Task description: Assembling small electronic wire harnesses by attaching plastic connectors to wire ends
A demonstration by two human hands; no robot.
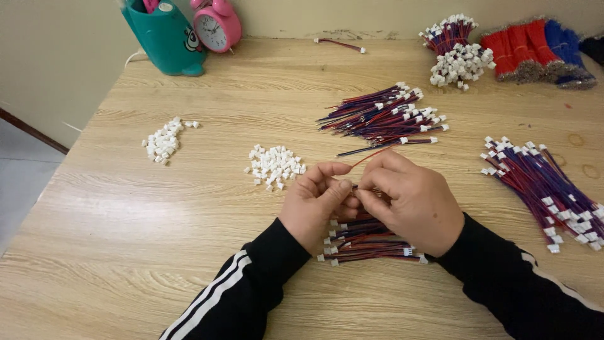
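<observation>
My left hand (318, 203) and my right hand (412, 201) meet above a small bundle of red and blue wires with white plugs (368, 242) lying on the wooden table (157, 220). Both hands pinch one thin red wire (368, 157) that sticks up and away between the fingertips. Whether a white plug sits between the fingers is hidden. A heap of loose white plugs (275, 166) lies just left of my left hand.
A second heap of white plugs (163, 141) lies farther left. Wire bundles lie ahead (384, 116) and at the right (547, 189). At the back stand a teal holder (167, 38), a pink alarm clock (216, 25), more plugs (460, 64) and red and blue wire bunches (535, 47).
</observation>
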